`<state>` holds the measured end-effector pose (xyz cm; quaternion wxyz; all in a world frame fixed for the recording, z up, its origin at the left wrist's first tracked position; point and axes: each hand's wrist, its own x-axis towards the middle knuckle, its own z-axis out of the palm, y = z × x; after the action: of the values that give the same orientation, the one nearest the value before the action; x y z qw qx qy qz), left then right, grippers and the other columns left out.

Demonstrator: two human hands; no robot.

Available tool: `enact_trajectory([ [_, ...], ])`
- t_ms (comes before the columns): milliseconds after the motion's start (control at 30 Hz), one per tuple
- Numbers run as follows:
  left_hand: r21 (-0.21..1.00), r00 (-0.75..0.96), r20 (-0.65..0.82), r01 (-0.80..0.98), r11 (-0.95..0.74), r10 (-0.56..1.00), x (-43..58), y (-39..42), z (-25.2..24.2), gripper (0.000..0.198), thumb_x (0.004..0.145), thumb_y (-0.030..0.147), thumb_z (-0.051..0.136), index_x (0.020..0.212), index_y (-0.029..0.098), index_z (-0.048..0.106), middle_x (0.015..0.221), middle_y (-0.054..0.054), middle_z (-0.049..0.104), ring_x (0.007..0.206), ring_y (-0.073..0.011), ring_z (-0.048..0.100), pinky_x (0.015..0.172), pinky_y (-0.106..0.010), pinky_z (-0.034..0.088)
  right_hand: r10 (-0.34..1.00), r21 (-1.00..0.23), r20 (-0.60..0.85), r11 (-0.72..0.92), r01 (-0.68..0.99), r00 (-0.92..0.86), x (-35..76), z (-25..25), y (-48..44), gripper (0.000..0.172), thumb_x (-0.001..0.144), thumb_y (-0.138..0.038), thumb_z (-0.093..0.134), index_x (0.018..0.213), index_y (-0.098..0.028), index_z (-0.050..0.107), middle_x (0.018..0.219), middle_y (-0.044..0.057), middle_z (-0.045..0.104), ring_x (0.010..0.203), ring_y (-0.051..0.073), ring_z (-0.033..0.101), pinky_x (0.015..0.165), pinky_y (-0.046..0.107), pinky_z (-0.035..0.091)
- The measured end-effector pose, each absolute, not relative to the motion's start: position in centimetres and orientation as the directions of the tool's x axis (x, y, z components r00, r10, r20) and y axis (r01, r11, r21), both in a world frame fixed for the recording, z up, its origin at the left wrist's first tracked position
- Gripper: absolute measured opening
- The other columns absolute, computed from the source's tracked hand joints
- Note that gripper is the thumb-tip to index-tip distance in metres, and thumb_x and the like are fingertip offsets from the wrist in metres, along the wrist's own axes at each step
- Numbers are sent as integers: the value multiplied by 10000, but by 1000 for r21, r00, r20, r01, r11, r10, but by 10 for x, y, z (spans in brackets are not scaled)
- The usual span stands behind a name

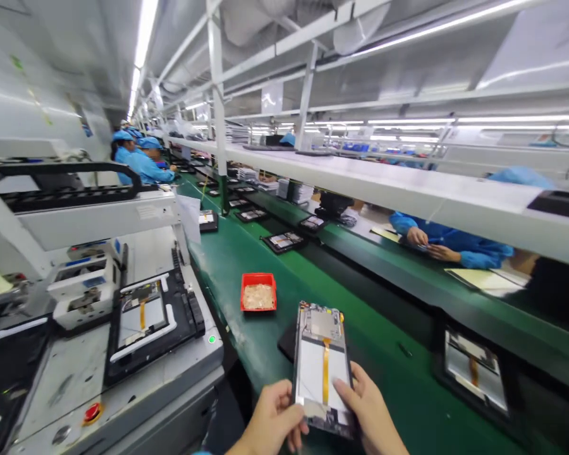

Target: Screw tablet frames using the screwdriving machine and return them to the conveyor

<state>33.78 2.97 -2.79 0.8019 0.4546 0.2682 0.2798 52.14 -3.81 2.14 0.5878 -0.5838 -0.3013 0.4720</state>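
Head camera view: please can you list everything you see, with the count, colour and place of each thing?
tablet: 1, silver and white with orange strip, held in both hands
tray: 1, red, on the belt, holds beige bits
belt: 1, green, runs ahead past the hands
fixtures: several, black, along the belt, holding devices
machine: 1, grey, left of the belt
button: 1, red, on the machine's front
shelf: 1, white, above the belt
workers: several, blue gowns and caps, along both sides of the line
left hand: 1, bare, on the tablet's lower left edge
right hand: 1, bare, on the tablet's lower right edge
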Motion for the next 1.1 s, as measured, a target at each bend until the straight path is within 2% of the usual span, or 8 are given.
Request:
enact_trajectory([
  [100,847,537,-136,-372,379,832,293,43,-23,588,599,598,848,945,158,670,876,-121,740,780,-222,692,684,-299,534,953,-957,-151,-74,-279,264,469,28,-9,566,684,-520,813,1103,-214,587,1039,110,726,881,314,715,742,431,576],
  [200,824,330,-134,-486,290,934,233,55,-13,545,669,534,834,1051,174,689,993,-137,740,945,-287,687,846,-377,527,993,-976,-84,-67,-207,77,416,27,20,580,725,-528,786,1163,-208,581,1048,107,716,893,284,704,741,389,572],
  [300,857,134,-131,-483,180,982,160,59,0,437,728,476,799,1026,170,710,990,-128,740,956,-304,680,847,-389,534,954,-983,-185,-178,50,-234,373,29,56,529,852,-605,617,1188,-198,585,879,72,704,623,209,668,486,299,510],
  [367,879,-30,-145,-464,115,989,110,56,5,407,727,447,796,1015,172,715,984,-110,739,957,-296,678,845,-381,541,914,-957,-187,-87,276,-360,344,30,95,469,929,-596,487,1125,-191,618,795,50,673,561,183,631,443,276,467],
  [500,885,-399,-246,-465,36,883,30,41,7,488,622,423,843,1022,178,710,911,-75,743,883,-290,696,770,-365,565,875,-687,238,459,563,-422,255,25,196,231,955,-314,478,1040,-189,654,965,89,696,900,216,657,814,344,524],
  [567,884,-501,-288,-466,26,816,7,33,6,522,578,416,861,1021,187,705,876,-60,741,836,-288,703,714,-351,570,829,-483,301,559,674,-471,200,18,241,234,912,-196,500,1098,-177,641,1088,116,679,1030,234,624,921,359,484],
  [867,868,-583,-327,-496,-7,743,-13,34,-4,471,632,456,845,1006,211,698,894,-36,737,789,-261,695,640,-304,546,905,-354,253,415,838,-341,73,-2,329,526,749,-111,659,1261,-85,542,1404,251,470,1337,372,382,1114,557,214],
  [1100,895,-452,-222,-446,-3,864,-10,90,-2,379,715,404,803,991,176,678,938,-38,726,842,-221,679,691,-261,517,951,-553,212,305,775,-223,129,39,347,423,877,-180,439,1268,-86,572,1299,215,587,1204,310,543,1009,423,400],
])
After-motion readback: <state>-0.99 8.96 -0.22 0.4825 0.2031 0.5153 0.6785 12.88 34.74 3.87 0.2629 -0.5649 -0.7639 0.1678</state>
